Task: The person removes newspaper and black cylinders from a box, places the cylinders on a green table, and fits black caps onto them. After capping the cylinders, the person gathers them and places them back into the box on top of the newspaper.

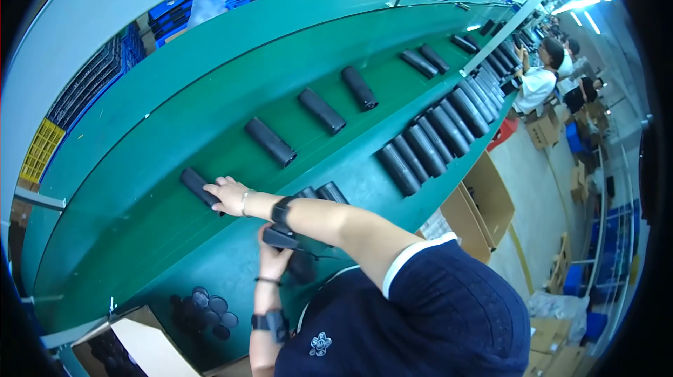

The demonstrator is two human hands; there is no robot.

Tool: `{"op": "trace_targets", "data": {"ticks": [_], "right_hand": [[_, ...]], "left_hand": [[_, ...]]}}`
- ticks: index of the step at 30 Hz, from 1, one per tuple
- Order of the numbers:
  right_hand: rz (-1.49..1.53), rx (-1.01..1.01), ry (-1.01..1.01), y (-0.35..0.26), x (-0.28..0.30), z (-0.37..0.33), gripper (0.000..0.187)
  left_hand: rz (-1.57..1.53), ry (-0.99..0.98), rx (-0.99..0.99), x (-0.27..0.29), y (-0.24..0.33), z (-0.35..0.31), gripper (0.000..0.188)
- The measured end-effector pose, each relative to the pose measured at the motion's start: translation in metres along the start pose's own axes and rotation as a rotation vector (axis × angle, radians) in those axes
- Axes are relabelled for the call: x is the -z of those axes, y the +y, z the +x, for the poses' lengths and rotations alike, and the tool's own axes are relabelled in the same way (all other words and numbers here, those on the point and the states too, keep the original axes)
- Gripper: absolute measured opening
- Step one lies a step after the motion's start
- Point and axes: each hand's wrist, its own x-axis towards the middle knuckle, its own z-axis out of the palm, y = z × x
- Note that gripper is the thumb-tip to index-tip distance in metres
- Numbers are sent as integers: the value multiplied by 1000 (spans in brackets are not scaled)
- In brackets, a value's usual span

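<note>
My right hand (228,196) stretches across to the left, its fingers closed over the near end of a black cylinder (193,182) lying on the green conveyor belt. My left hand (272,259) is closer to my body, closed round a dark object (280,239) with a blocky end; my right forearm partly covers it, and its kind cannot be made out. Beside it sits a dark rounded shape (303,266). Black cylinder ends (331,193) show behind my right forearm. Farther along the belt lie more black cylinders (270,141), spaced apart.
A row of black cylinders (420,146) stands along the green worktable's right part. Flat black discs (212,310) lie near the left front, beside an open carton (144,342). Another carton (484,202) is right of the table. A metal post (515,19) slants over the belt; a co-worker (538,83) is beyond.
</note>
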Motion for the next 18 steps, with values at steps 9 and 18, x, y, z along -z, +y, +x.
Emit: {"op": "trace_targets", "data": {"ticks": [9, 18], "right_hand": [[1164, -407, -477, -54, 41, -117, 28], [1148, -513, -508, -91, 67, -139, 25]], "left_hand": [[-108, 317, 41, 67, 71, -65, 59], [63, 321, -71, 49, 79, -94, 61]]}}
